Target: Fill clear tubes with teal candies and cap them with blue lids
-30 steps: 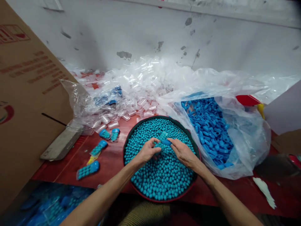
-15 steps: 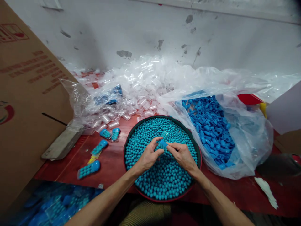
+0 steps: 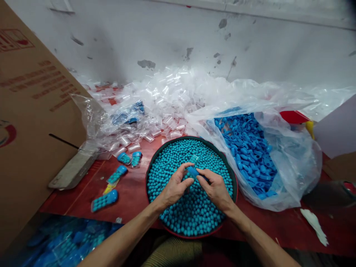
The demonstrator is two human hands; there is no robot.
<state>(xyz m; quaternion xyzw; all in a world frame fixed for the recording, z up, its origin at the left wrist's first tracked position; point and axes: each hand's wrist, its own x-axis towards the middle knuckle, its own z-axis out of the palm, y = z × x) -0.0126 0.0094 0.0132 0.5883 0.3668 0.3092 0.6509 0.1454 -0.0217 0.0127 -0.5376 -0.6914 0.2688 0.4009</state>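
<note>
Over a round tub of teal beads, my two hands meet around one small piece. My left hand is closed on a clear plastic case, its thumb and fingers on either side. A blue cap sits at the near end of that case; whether it is fully seated I cannot tell. Thumb and fingertips of my right hand grip the blue cap from the right. Fingers partly hide both parts.
Left of the tub lie several capped, bead-filled cases. Clear empty cases are heaped along the wall. At right, a plastic bag holds blue caps. A cardboard box stands at left beside a grey metal bar.
My right fingers have shifted on the blue cap, and more of its long side now shows, tilted down to the right. My left hand has hardly moved.
</note>
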